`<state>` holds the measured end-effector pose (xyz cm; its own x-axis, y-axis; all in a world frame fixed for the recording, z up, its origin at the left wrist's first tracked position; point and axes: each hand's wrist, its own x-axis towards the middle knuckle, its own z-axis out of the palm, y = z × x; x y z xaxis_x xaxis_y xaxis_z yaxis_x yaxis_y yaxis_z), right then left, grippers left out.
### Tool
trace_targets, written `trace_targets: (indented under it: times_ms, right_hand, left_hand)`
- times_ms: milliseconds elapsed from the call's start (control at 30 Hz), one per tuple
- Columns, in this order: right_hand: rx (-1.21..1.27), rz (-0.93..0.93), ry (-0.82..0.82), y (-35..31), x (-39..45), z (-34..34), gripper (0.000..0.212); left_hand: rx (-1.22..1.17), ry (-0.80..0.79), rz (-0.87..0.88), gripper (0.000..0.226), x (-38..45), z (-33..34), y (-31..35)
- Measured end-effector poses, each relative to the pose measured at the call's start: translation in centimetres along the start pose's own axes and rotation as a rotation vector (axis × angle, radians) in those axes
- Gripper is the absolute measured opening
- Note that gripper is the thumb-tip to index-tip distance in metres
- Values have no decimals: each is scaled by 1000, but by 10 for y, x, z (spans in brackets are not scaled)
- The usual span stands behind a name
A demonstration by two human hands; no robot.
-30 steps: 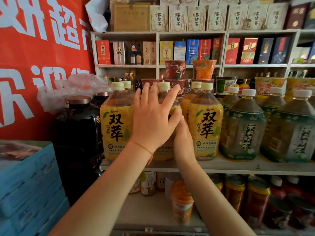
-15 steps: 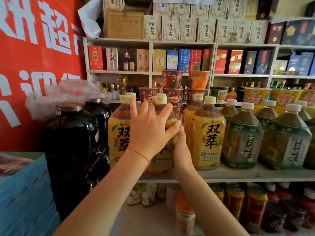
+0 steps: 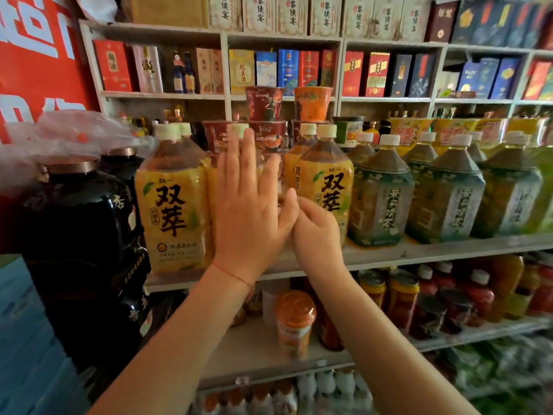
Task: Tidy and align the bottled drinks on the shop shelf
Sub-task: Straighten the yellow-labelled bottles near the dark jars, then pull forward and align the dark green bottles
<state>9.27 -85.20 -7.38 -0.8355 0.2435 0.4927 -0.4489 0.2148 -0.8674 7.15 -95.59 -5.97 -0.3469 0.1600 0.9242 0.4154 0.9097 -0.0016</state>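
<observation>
Flat left hand (image 3: 248, 211) and loosely curled right hand (image 3: 317, 232), both empty, front amber-filled yellow bottles (image 3: 175, 202).

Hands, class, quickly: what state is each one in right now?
Left hand: open, fingers straight, flat in front of the middle yellow bottle.
Right hand: fingers loosely curled, apparently holding nothing.

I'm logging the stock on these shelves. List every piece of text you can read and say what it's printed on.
"双萃" on the left yellow tea bottle.
"双萃" on the right yellow tea bottle.
"茉莉清茶", blurred and read only in part, on the green tea bottle.
Large white characters on the red banner are cut off, unreadable.
Print on the boxes on the upper shelf, the cup noodles and the black jars is too small or blurred.
</observation>
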Motion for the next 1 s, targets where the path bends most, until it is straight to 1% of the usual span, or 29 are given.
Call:
trace_targets:
  times_ms: [67, 100, 133, 167, 200, 267, 300, 333, 367, 400, 433, 467, 500, 533, 567, 600, 633, 667, 700, 733, 767, 800, 833, 867, 900, 967, 1000]
  right_hand:
    - [-39, -178, 168, 0, 1, -20, 27]
    - [-89, -257, 239, 1, 5, -28, 32]
    - [-125, -290, 282, 5, 10, -35, 39]
    - [-122, -276, 281, 12, 17, -39, 47]
    - [-85, -210, 238, 18, 25, -41, 53]
    - [-1, -54, 140, 28, 34, -42, 64]
    - [29, -5, 99, 34, 37, -45, 65]
    - [54, 39, 70, 39, 40, -48, 60]
    - [88, 90, 45, 39, 42, -52, 53]
    - [132, 150, 19, 40, 45, -57, 49]
    - [165, 200, -18, 42, 49, -62, 50]
    - [174, 241, -58, 43, 53, -64, 54]
    - [181, 282, -93, 43, 58, -65, 60]
    - [201, 331, -127, 43, 63, -66, 65]
    - [237, 392, -161, 43, 68, -67, 68]
    - [280, 461, -191, 43, 72, -69, 70]
    - [310, 516, -213, 42, 75, -71, 72]
    - [329, 557, -222, 40, 77, -71, 73]
    - [346, 596, -235, 40, 79, -70, 76]
    - [359, 631, -236, 40, 79, -68, 85]
    - [380, 654, -223, 47, 84, -64, 103]
    - [394, 672, -201, 61, 92, -57, 113]
    - [402, 678, -192, 69, 98, -53, 114]
    - [409, 688, -199, 69, 99, -52, 109]
    - [397, 707, -228, 61, 96, -56, 99]
    - [390, 686, -276, 43, 88, -64, 69]
    - [396, 675, -291, 44, 88, -65, 63]
  left_hand:
    - [-126, 83, 109, 42, -3, 6, 16]
    - [-170, 85, 137, 42, -2, 10, 23]
    - [-210, 62, 130, 44, -2, 15, 29]
    - [-258, 22, 83, 47, 0, 20, 37]
    - [-341, -39, -8, 52, 1, 23, 45]
    - [-587, -166, -279, 59, 6, 28, 62]
    - [-729, -204, -448, 62, 9, 32, 69]
    - [-846, -215, -607, 62, 13, 39, 73]
    - [-912, -218, -730, 60, 16, 47, 74]
    - [-933, -219, -819, 62, 18, 55, 76]
    - [-940, -218, -879, 71, 20, 63, 77]
    - [-951, -211, -914, 79, 20, 70, 78]
    - [-954, -195, -929, 79, 19, 76, 79]
    - [-948, -161, -940, 68, 19, 79, 82]
    - [-921, -150, -939, 51, 19, 81, 83]
    - [-907, -144, -947, 38, 20, 80, 84]
    - [-897, -127, -950, 30, 22, 79, 85]
    - [-899, -115, -955, 29, 24, 76, 85]
    - [-899, -112, -973, 32, 24, 76, 85]
    - [-904, -113, -1001, 40, 24, 74, 86]
    - [-913, -114, -1025, 50, 25, 73, 87]
    - [-925, -124, -1055, 58, 26, 71, 88]
    - [-942, -129, -1077, 63, 28, 70, 89]
    - [-962, -138, -1107, 67, 30, 67, 92]
    - [-978, -143, -1137, 72, 31, 67, 92]
    - [-992, -148, -1183, 87, 30, 65, 93]
    - [-995, -139, -1184, 91, 27, 67, 91]
